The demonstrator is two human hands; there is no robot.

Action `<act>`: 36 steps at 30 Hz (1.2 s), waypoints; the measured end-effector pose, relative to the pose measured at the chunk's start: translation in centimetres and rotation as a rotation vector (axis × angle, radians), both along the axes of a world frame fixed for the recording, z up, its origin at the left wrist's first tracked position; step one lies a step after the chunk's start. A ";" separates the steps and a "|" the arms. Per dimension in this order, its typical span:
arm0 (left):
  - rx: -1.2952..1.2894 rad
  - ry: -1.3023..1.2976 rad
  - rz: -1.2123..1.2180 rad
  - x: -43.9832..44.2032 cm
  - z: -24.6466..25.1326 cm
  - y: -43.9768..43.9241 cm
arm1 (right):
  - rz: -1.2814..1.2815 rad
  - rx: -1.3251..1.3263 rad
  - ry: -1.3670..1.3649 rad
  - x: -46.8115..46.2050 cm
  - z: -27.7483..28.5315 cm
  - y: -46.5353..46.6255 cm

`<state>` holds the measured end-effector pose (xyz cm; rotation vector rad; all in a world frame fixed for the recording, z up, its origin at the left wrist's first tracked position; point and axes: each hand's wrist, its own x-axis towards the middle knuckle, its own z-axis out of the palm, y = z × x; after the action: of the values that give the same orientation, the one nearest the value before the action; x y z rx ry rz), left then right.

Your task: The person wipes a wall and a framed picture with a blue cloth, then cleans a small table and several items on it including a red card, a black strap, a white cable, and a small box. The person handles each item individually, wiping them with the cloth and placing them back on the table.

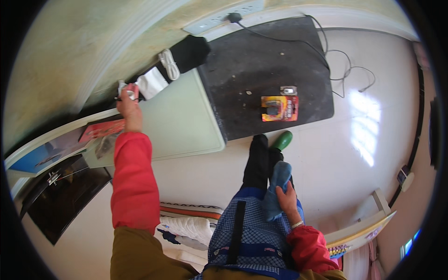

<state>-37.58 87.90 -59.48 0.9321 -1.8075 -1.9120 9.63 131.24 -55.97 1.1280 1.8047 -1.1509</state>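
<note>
My left hand [130,112] reaches far out to the wall side of a pale green tabletop [182,115]. Its fingers close around a small pink-and-white item [131,91], whose exact kind I cannot make out. Just right of those fingers lies a white packet or folded paper [152,83]. A bundled white cable [169,64] rests beyond it, beside a black flat object [190,52]. Down by my apron [245,224], my right hand [287,200] grips a folded blue cloth [280,175].
On a dark tabletop [241,52] lie a red-and-yellow battery blister pack [290,108] and a small clear-and-white item [288,90]. A black plug [234,17] sits in a wall power strip [206,25], its cord trailing rightward. A dark screen-like panel [70,199] stands at left.
</note>
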 end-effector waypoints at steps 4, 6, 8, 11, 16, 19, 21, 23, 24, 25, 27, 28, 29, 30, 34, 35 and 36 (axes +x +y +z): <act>-0.175 0.120 -0.018 -1.9 2.2 1.6 | -0.016 -0.013 -0.015 0.0 0.1 0.0; -0.463 0.163 -0.033 -1.9 4.1 3.4 | -0.022 -0.013 -0.037 0.1 0.3 0.0; -0.770 0.213 -0.244 0.0 6.6 6.1 | -0.022 -0.009 -0.033 0.1 0.4 0.0; -1.009 0.234 -0.534 5.6 7.8 13.0 | -0.046 -0.014 -0.046 0.0 0.7 -0.1; -0.891 0.127 -1.337 14.7 4.8 26.6 | -0.016 -0.046 -0.077 -0.4 1.1 0.0; -0.983 0.124 -1.526 16.0 1.7 31.2 | -0.023 -0.027 -0.105 -0.2 1.1 0.3; -1.047 0.061 -1.595 16.3 -0.1 32.6 | -0.043 -0.030 -0.077 0.4 0.8 0.5; -1.057 0.126 -1.514 16.2 -1.3 33.1 | -0.074 -0.029 -0.143 1.2 0.2 0.8; -1.082 0.084 -1.510 16.1 -1.5 33.0 | -0.109 -0.045 -0.135 1.6 -0.1 0.9; -1.063 0.104 -1.461 16.2 -1.4 32.9 | -0.151 -0.053 -0.138 1.9 -0.3 1.0; -0.987 0.110 -1.377 16.4 -0.6 32.2 | -0.141 -0.013 -0.064 2.3 -0.7 1.0; -0.955 0.093 -1.346 16.5 0.1 31.7 | -0.160 -0.056 -0.083 2.4 -0.7 1.2; -0.917 0.079 -1.296 16.7 0.9 31.2 | -0.178 -0.102 0.016 2.4 -0.6 1.3; -0.844 0.051 -1.240 17.0 1.7 30.6 | -0.184 -0.088 0.065 2.3 -0.5 1.3; -0.597 -0.058 -0.884 16.9 3.3 27.2 | -0.142 -0.079 -0.013 1.6 0.1 1.6; -0.423 -0.138 -0.809 16.6 3.3 26.3 | -0.127 -0.063 -0.024 1.4 0.2 1.5; -0.266 -0.260 -0.717 16.1 3.2 25.3 | -0.124 -0.051 -0.020 1.3 0.1 1.5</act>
<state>-21.51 113.22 -56.24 0.4835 -2.7475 -1.8878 10.89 132.79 -55.84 1.2320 1.7000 -1.2459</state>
